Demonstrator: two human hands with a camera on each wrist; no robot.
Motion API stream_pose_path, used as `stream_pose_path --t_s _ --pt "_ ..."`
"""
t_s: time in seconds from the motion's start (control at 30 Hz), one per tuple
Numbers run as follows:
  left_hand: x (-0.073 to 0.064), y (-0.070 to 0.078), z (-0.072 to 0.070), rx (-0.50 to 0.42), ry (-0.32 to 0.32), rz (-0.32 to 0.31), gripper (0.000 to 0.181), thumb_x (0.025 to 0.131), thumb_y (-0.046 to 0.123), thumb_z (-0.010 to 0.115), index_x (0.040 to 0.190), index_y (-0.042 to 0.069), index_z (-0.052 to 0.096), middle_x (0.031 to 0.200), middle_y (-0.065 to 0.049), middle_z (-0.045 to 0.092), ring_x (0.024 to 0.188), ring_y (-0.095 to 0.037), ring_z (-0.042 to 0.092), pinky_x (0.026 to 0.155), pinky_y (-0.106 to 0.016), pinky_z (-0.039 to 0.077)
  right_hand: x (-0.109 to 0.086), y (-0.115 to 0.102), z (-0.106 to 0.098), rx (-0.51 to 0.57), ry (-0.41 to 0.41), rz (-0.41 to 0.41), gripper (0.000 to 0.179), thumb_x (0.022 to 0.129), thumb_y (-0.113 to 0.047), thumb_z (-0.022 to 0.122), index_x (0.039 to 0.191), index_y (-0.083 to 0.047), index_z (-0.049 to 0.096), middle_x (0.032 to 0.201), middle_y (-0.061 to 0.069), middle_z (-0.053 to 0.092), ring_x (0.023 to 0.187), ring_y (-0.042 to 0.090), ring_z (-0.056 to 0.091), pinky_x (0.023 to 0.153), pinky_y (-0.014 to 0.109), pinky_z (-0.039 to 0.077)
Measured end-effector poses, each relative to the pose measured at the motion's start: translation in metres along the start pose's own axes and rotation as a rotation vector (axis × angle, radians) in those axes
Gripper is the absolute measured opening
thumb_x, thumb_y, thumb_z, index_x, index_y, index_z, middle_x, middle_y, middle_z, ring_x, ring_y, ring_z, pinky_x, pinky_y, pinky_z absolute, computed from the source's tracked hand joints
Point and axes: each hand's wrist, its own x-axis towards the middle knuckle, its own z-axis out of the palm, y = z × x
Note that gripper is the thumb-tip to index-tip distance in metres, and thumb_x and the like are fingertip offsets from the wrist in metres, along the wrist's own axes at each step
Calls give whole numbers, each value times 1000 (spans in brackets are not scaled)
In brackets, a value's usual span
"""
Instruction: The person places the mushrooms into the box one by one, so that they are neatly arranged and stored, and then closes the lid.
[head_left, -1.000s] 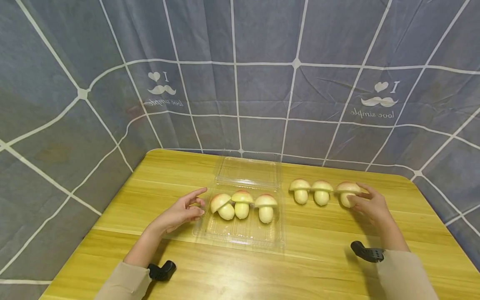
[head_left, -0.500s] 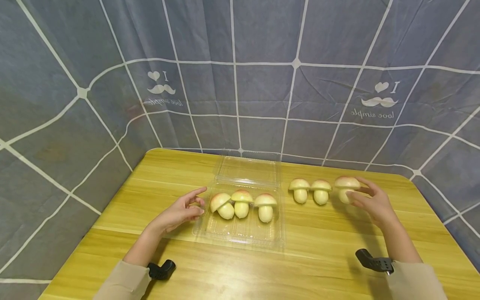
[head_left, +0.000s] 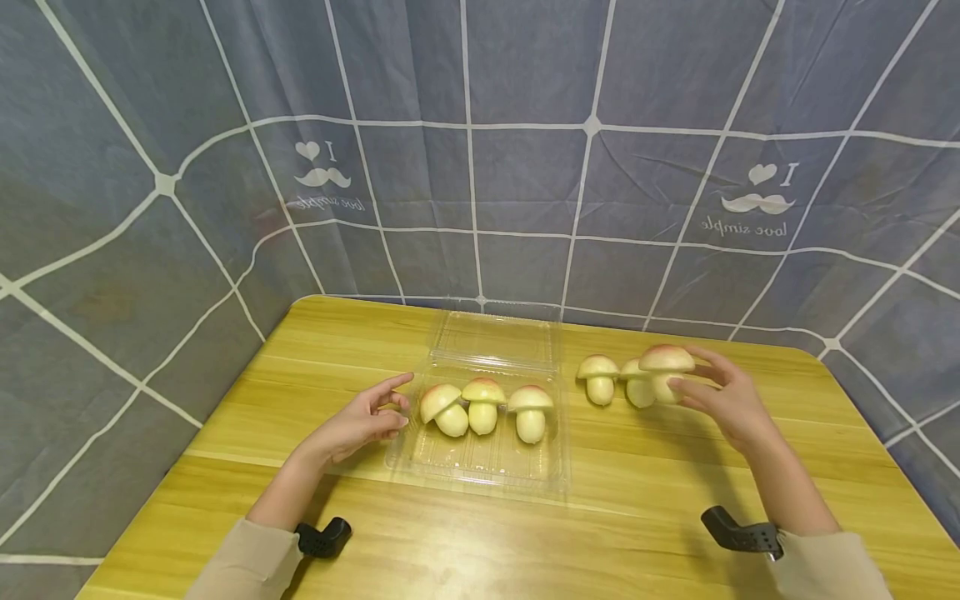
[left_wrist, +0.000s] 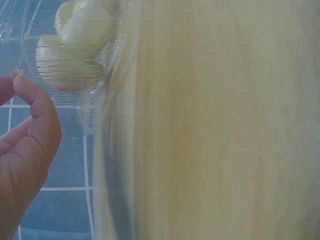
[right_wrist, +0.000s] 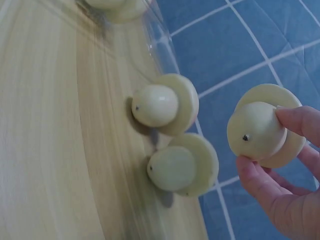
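1. Head view: bright and fairly sharp, with pale glare on the table (head_left: 457,567) at bottom middle.
2. A soft shadow falls beside the right arm (head_left: 791,483).
3. The curtain (head_left: 675,83) looks stretched toward the edges.
4. Left wrist view: hazy, washed out; mushrooms (left_wrist: 85,25) blurred, glints along the plastic box (left_wrist: 112,60).
5. Right wrist view: dimmer, soft.

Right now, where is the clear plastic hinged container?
In the head view, the container lies open centrally on the yellow wooden table, right of the left hand and left of the cream mushroom-shaped objects outside it.
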Motion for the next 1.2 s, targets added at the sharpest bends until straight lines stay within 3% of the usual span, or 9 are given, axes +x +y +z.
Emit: stream_pose_path --t_s 0.3,0.6,0.93,1.2 --pt "0 -1 0 -10 -11 -1 73 88 -1 55 148 2 14 105 -11 41 70 -9 44 62 -22 42 -3 -8 15 -17 -29 -30 61 87 -7 64 142 -6 36 125 23 36 86 6 61 74 24 52" --pt "1 -1 0 -5 -23 8 73 88 -1 55 148 1 12 105 -11 40 68 -9 42 60 -22 40 -5 -18 27 -60 -69 -39 66 88 -10 63 143 1 29 131 29 35 88 5 61 75 25 52" --pt "-1 -2 -1 -5 -27 21 73 89 -1 54 148 1 12 105 -11 40 67 -9 42 60 -22 39 -5 -24 43 -36 -101 -86 60 87 -7 64 139 2 35 129 30 38 86 7 63 71 29 53" --pt "0 -2 -1 -3 -30 27 73 89 -1 54 148 0 12 104 -11 40 67 -9 42 60 -23 39 -6 -32 59 -33 -151 -82 64 87 -7 65 141 2 33 132 30 36 92 5 61 71 30 53"
